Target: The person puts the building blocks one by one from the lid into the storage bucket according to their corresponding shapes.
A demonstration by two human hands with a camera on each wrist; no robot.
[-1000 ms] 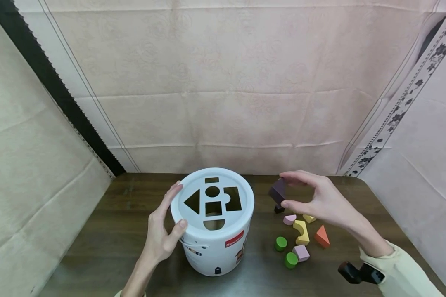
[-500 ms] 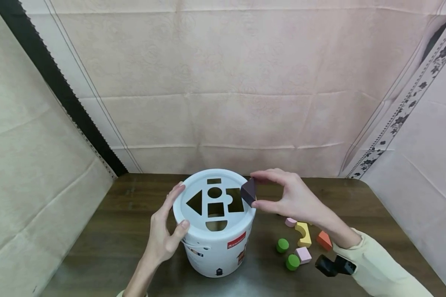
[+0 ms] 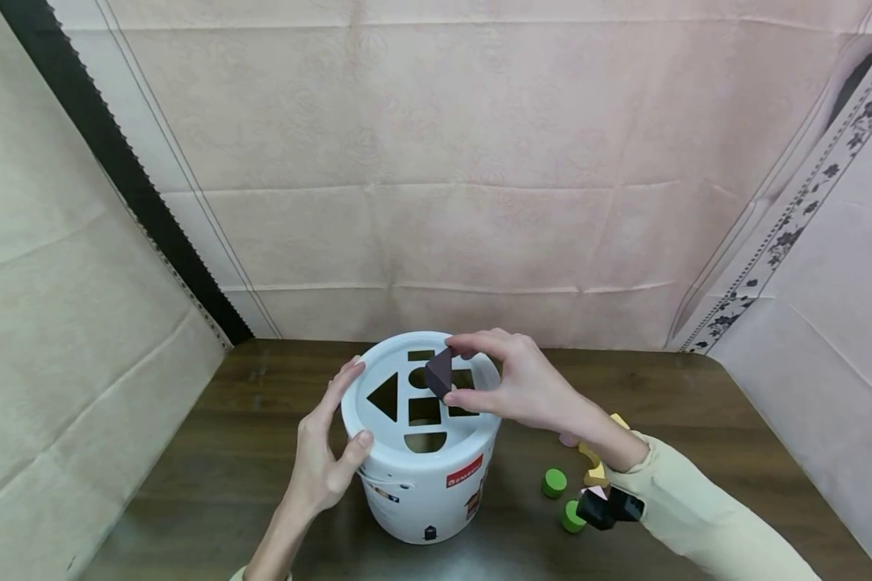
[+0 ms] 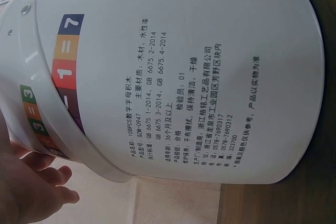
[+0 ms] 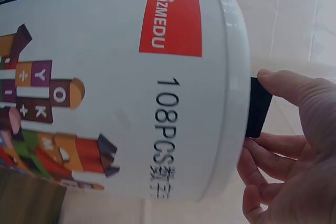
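Observation:
A white bucket [image 3: 407,512] stands upright, its pale lid [image 3: 356,420] cut with several shaped holes, a triangle at left. My left hand [image 3: 323,452] rests against the lid's left edge, thumb and fingers spread and fairly straight; the left wrist view shows some fingers [image 4: 31,187] free of the wall. Between thumb and fingers, my right hand [image 3: 516,379] pinches a dark purple triangular block [image 3: 439,376] over the lid's right half. In the right wrist view the block [image 5: 259,107] shows just beyond the rim, partly hidden by it.
To the bucket's right on the brown table [image 3: 211,484] lie green cylinders [image 3: 554,482], a yellow arch block [image 3: 594,476] and a pink block [image 3: 568,439]. My right forearm and its black wrist camera [image 3: 610,508] cover some blocks. Cloth walls [image 3: 436,202] enclose the table.
My right hand has carried the dark purple block leftward from beside the loose blocks to above the lid. My left hand has stayed at the lid's edge.

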